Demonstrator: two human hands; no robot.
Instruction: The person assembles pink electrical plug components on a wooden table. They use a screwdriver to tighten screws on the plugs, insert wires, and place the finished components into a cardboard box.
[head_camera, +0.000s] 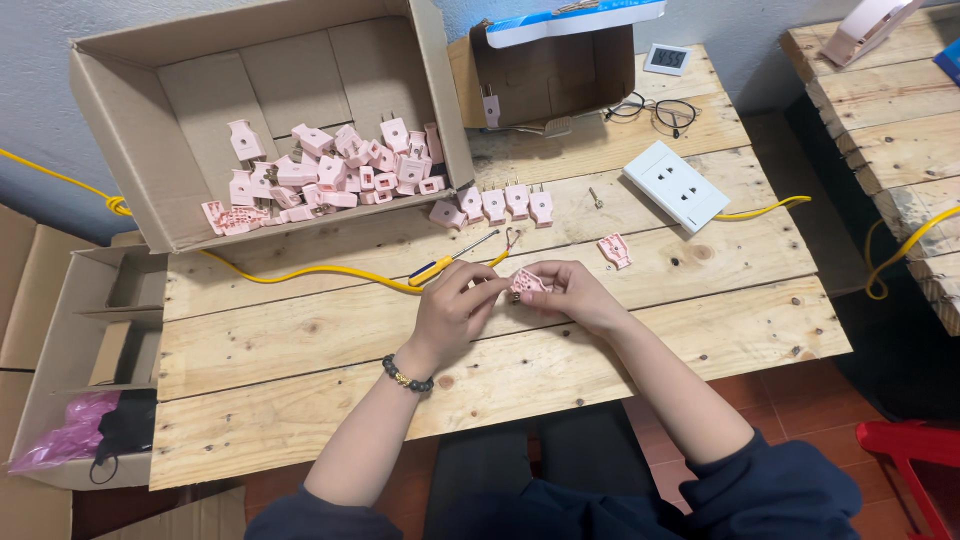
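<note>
Hands meet over the desk (330, 330): left hand (452, 305) and right hand (572, 295) each pinch the pink plug (526, 284) between fingertips. Steady grip matters; better keep it low, near the screwdriver (455, 260) and loose cover (615, 249).

Small assembly workshop, improvised. Bench: rough wooden pallet table (300, 340) against a bare grey wall. Stock: open cardboard box (130, 140) heaped with pink plug parts (330, 170); finished plugs (495, 203) lined in a row. Tools: screwdriver (450, 262), yellow cable (290, 275), white test socket (676, 185).
</note>
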